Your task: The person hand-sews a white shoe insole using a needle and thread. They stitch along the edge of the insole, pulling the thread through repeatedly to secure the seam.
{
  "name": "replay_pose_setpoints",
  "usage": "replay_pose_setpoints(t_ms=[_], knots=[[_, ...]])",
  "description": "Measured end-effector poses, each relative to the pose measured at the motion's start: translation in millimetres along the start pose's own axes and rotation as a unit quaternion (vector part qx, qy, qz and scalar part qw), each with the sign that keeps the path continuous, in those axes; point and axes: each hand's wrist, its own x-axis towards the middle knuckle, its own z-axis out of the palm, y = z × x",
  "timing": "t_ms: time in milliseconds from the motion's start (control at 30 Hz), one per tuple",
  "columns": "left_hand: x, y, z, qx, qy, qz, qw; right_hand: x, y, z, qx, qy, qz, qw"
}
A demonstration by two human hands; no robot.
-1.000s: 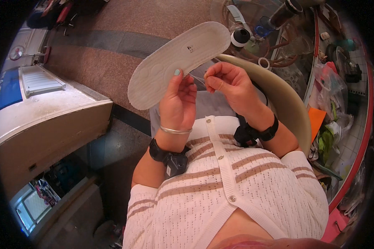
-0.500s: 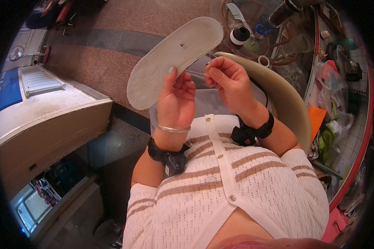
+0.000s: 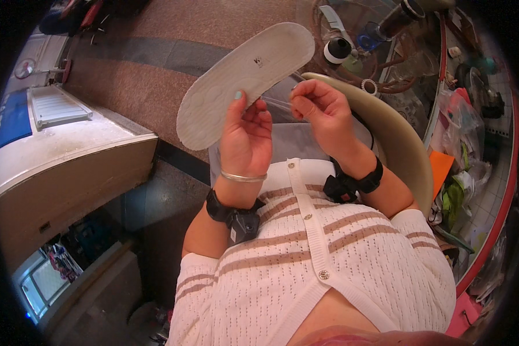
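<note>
A long pale shoe insole [image 3: 230,86] with a small dark mark on its face is tilted up over my lap. My left hand [image 3: 247,135] grips its near edge, thumb on the upper face and fingers curled behind. Close to the right of it, my right hand [image 3: 326,115] is closed in a pinch, thumb against bent fingers. Thin pale thread [image 3: 278,104] runs between the insole's edge and those pinched fingertips. Whether a needle is there too is too small to tell. Grey cloth [image 3: 297,138] lies beneath both hands.
A beige curved rim [image 3: 401,127] bends round my right side. Beyond it, a round glass table holds a black-and-white container [image 3: 336,52], a white comb [image 3: 333,20], a blue cup [image 3: 369,37] and a white coiled ring [image 3: 369,86]. Left stands a pale-topped counter [image 3: 69,138].
My right hand has shifted slightly right, still pinching the thread. The insole and my left hand have barely moved, and the whole view has tilted a little.
</note>
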Motion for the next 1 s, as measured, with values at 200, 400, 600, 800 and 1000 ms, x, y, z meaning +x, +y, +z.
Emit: replay_pose_setpoints(t_ms=[200, 400, 600, 800, 1000], knots=[[1.8, 1.5, 0.7, -0.032, -0.024, 0.001, 0.999, -0.9, -0.9, 1.9, -0.062, -0.021, 0.013, 0.998], [-0.5, 0.9, 4.0, -0.037, -0.035, -0.003, 0.999, 1.4, -0.4, 3.4, -0.098, -0.062, 0.035, 0.993], [-0.7, 0.2, 4.3, -0.031, -0.032, -0.008, 0.999, 2.5, 0.9, 3.2, -0.095, -0.059, 0.037, 0.993], [-2.3, -0.7, 6.6, -0.017, -0.031, -0.007, 0.999, 2.8, 1.8, 3.0, -0.090, -0.051, 0.032, 0.994], [-3.7, -1.7, 6.9, -0.005, -0.041, -0.011, 0.999, 3.0, 3.2, 3.0, -0.081, -0.050, 0.028, 0.995]])
